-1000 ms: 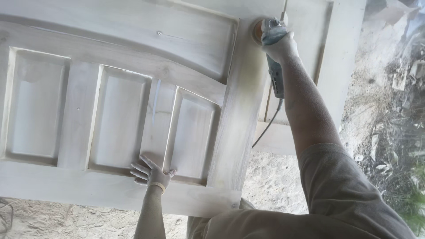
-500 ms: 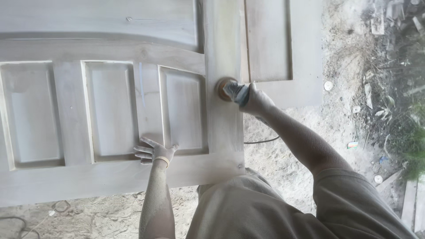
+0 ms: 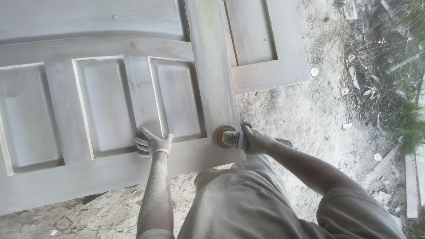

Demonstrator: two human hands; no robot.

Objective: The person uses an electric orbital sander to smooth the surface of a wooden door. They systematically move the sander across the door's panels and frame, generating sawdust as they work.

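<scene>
A pale, dust-coated wooden door [image 3: 110, 172] lies flat and fills the left and upper part of the view, its recessed panels side by side and a broad upright board running from 12 o'clock down toward the centre. The left hand [image 3: 152, 144] rests flat on the door with its fingers spread apart and pointing toward 10 o'clock, the palm down on the frame at the lower corner of one panel; it grips nothing. A pale band circles the wrist, and the forearm, powdered with dust, comes up from 6 o'clock.

The right hand [image 3: 256, 140] is wrapped tight around the body of a power sander [image 3: 232, 138], which lies just right of centre. The round brownish disc of the sander presses against the door at the lower end of the broad board, close to the door's lower right corner. The dark rear end of the tool sticks out past the hand toward 3 o'clock. The right arm reaches in from 4 o'clock, bare to a short sleeve.

The two hands are near each other, with the lower right panel corner between them.

A second door [image 3: 265, 57] of the same pale wood lies partly under the first, showing at 1 o'clock. Below and to the right is sandy ground [image 3: 310, 119] strewn with small scraps and a few round bits. At 3 o'clock there are dry twigs, some green plants [image 3: 407, 119] and pale planks [image 3: 411, 181] at the edge.
</scene>
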